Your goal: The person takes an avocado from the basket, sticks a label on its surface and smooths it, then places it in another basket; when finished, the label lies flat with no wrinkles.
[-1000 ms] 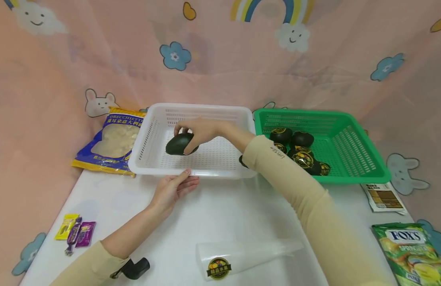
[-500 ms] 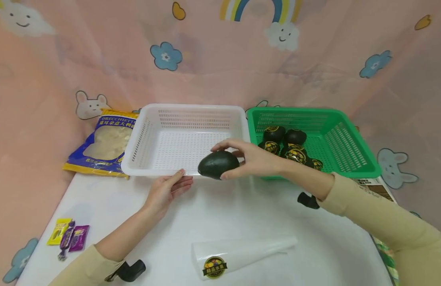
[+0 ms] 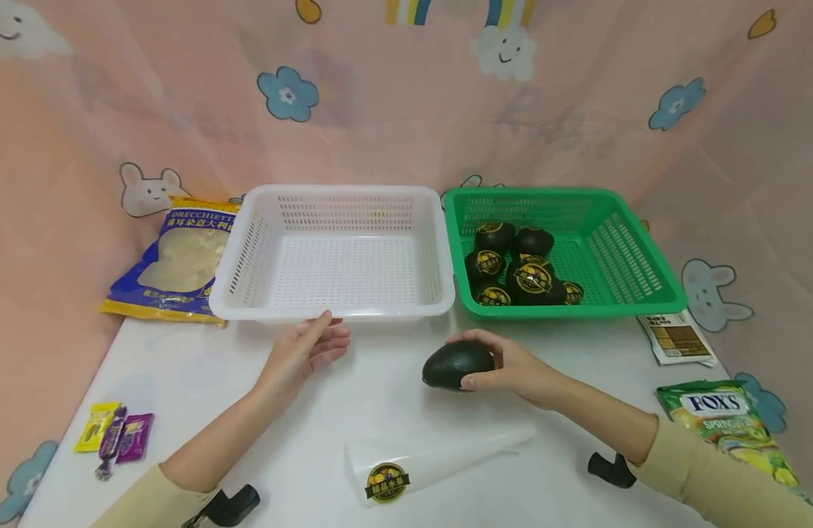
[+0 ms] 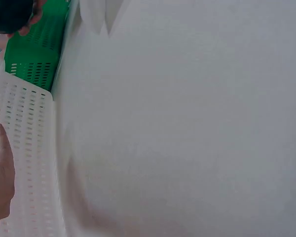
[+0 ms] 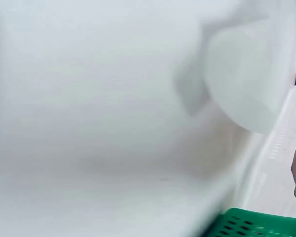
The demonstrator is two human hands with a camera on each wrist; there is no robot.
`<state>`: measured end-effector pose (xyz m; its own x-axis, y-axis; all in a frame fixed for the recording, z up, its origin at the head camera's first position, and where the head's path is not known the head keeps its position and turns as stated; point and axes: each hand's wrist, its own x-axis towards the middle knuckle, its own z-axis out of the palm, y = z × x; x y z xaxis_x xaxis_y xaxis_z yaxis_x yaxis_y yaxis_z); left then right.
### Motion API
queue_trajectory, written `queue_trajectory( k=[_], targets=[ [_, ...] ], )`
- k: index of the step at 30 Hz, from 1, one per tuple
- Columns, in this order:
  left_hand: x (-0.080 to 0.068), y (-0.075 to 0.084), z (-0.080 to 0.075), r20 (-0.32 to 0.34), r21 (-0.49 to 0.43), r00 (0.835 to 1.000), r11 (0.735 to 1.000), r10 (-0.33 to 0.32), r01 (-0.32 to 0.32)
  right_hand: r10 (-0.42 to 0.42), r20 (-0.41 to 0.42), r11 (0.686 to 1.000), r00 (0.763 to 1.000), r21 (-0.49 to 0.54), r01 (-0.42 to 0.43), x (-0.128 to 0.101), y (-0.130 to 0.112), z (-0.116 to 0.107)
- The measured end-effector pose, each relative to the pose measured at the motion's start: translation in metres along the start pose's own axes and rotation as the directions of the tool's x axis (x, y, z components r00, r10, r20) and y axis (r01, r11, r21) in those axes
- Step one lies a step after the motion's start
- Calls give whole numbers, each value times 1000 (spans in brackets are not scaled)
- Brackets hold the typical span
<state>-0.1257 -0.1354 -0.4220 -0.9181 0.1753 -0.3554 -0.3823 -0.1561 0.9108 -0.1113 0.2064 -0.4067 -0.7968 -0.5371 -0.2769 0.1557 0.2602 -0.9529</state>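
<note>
Right hand (image 3: 512,370) curls fingers round a dark avocado (image 3: 457,364), centre frame, just below the green basket (image 3: 650,290) holding more avocados (image 3: 518,275). Left hand (image 3: 303,352), fingers straight, touches the white basket's (image 3: 248,253) near rim. Clear plastic bag (image 3: 432,458) lies below; pasta bag (image 3: 182,260) far left; candy bag (image 3: 729,422) lower right.

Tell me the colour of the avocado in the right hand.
Dark green, nearly black avocado; clearest in the head view.
</note>
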Motion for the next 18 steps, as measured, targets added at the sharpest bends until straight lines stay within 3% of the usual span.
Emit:
queue_trajectory(
  k=[2, 4, 6, 8, 10, 12, 13, 14, 15, 18],
  targets=[
    [-8, -6, 4, 80, 169, 997, 985, 3, -16, 29, -24, 1000, 999, -3, -30, -2, 10, -2],
    [-21, -13, 10, 185, 383, 983, 920, 10, -82, 60, -48, 998, 997, -20, -61, -3, 16, -5],
    [-35, -19, 16, 304, 570, 953, 797, 20, -198, 90, -87, 994, 992, -50, -95, -3, 20, -7],
    [-49, -26, 21, 404, 707, 914, 627, 22, -328, 108, -128, 990, 986, -78, -119, -4, 21, -10],
    [-60, -32, 26, 489, 760, 872, 481, 18, -436, 108, -158, 985, 981, -120, -128, -5, 20, -13],
    [-69, -39, 29, 534, 784, 846, 372, 5, -497, 86, -165, 980, 983, -166, -114, -5, 18, -14],
    [-71, -42, 31, 547, 787, 837, 340, 2, -515, 63, -159, 975, 985, -199, -95, -5, 17, -15],
    [-73, -45, 32, 556, 785, 831, 326, 6, -527, 32, -151, 966, 988, -251, -70, -4, 16, -15],
    [-73, -47, 32, 563, 779, 826, 327, 12, -535, 2, -142, 947, 990, -316, -47, -3, 15, -14],
    [-69, -51, 31, 581, 733, 813, 409, 42, -544, -103, -81, 854, 991, -518, 47, 3, 13, -11]
  ],
)
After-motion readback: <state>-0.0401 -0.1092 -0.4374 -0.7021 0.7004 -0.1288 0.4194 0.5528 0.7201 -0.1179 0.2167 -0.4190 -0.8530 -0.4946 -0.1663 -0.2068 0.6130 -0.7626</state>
